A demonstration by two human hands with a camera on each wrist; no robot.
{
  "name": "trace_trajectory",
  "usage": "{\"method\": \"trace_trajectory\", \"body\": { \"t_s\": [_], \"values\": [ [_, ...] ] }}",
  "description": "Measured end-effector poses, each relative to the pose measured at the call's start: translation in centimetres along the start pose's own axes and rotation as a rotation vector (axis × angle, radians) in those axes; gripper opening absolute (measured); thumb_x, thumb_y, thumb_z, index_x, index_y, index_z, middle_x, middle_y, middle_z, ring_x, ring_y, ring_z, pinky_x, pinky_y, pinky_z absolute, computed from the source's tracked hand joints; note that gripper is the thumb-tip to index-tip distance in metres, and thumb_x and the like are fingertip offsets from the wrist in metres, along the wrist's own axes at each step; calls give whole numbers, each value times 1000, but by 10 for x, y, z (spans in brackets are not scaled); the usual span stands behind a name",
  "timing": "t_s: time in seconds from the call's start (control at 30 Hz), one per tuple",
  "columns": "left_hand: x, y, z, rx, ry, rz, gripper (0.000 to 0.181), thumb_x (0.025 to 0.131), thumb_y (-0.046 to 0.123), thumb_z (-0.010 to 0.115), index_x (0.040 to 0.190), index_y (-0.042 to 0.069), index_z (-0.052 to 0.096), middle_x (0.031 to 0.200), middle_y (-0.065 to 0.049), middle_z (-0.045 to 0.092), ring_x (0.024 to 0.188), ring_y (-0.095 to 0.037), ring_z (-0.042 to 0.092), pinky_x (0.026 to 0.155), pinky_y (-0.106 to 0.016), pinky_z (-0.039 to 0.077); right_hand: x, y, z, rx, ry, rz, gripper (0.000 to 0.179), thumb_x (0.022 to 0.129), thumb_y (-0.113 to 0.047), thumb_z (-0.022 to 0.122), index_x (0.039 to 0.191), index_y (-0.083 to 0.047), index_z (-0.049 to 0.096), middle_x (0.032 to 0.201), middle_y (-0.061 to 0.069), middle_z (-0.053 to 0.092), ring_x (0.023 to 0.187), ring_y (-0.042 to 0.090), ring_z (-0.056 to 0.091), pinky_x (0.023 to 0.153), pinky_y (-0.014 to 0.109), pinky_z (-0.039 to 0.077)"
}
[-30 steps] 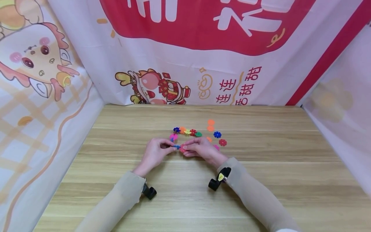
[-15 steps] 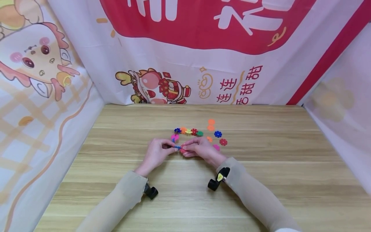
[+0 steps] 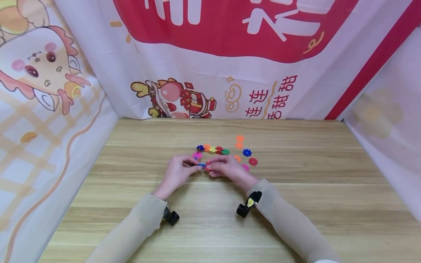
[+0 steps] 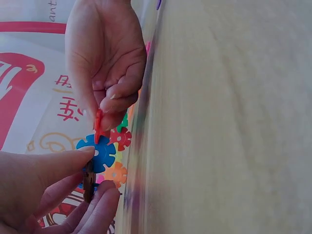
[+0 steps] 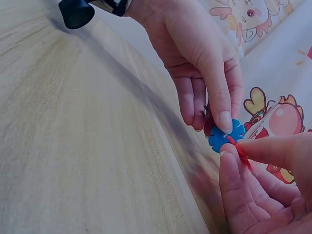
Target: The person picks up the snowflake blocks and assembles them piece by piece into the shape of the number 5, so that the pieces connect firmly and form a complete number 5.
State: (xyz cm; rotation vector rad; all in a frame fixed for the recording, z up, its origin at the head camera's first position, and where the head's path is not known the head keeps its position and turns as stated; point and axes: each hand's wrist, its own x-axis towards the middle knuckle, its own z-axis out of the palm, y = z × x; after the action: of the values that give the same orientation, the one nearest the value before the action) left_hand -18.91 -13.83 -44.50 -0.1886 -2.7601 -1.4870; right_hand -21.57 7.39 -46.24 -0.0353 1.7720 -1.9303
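Both hands meet over the middle of the table in the head view. My left hand (image 3: 175, 173) pinches a blue snowflake disc (image 4: 103, 158) between thumb and fingers, with a dark disc (image 4: 88, 183) seen edge-on beside it. Opposite, my right hand (image 3: 230, 170) pinches a red snowflake disc (image 5: 243, 158), edge-on against the blue one, its rim at the blue disc's slots. From the left fingers a chain of linked discs runs back through a pink disc (image 3: 197, 155) and a dark blue disc (image 3: 200, 148) to a green disc (image 3: 225, 151).
Loose discs lie right of the chain: orange discs (image 3: 239, 142), a blue disc (image 3: 247, 152), a red disc (image 3: 253, 161) and a pink disc (image 3: 245, 167) close by the right hand. Printed cloth (image 3: 184, 58) hangs behind the wooden table (image 3: 210, 226) and along its sides.
The red disc has tilted in the right fingers and shows less of its face. Both hands stay in nearly the same place, with the chain shifting slightly.
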Motion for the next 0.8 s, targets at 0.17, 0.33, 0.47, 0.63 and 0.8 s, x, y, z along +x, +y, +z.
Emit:
{"method": "trace_trajectory", "body": {
  "t_s": [0.17, 0.33, 0.47, 0.63, 0.8],
  "values": [
    [-1, 0, -1, 0, 6, -13, 11, 82, 11, 86, 90, 11, 79, 88, 0, 72, 79, -17, 66, 70, -34, 56, -5, 0, -1, -10, -10, 21, 32, 94, -2, 72, 125, 5, 66, 106, 23, 73, 81, 22, 74, 79, 35, 60],
    [-2, -2, -2, -9, 1, -14, 11, 83, 11, 86, 90, 11, 79, 88, 0, 72, 77, -16, 68, 68, -33, 57, -8, -1, -2, 13, 16, 43, 28, 93, -2, 73, 120, 5, 68, 104, 22, 73, 82, 22, 74, 80, 34, 60],
    [-6, -3, -5, -26, -26, -3, 13, 83, 12, 86, 93, 11, 78, 90, 0, 72, 79, -17, 69, 68, -33, 58, -6, 0, -4, 36, 36, 36, 27, 92, -1, 73, 118, 5, 69, 106, 21, 73, 89, 25, 74, 84, 35, 59],
    [-12, -5, -7, -17, -78, 1, 21, 81, 11, 87, 99, 11, 77, 96, -1, 73, 84, -19, 69, 71, -31, 59, -2, -1, -8, 50, 45, 42, 27, 91, 1, 74, 117, 4, 69, 109, 21, 72, 95, 27, 73, 86, 36, 58],
    [-18, -3, -6, 7, -131, -16, 24, 82, 13, 87, 103, 11, 77, 94, -1, 73, 83, -16, 68, 72, -31, 58, 1, -5, -10, 7, 48, 47, 29, 91, 1, 74, 119, 4, 69, 108, 19, 73, 94, 26, 73, 86, 35, 58]
  ]
}}
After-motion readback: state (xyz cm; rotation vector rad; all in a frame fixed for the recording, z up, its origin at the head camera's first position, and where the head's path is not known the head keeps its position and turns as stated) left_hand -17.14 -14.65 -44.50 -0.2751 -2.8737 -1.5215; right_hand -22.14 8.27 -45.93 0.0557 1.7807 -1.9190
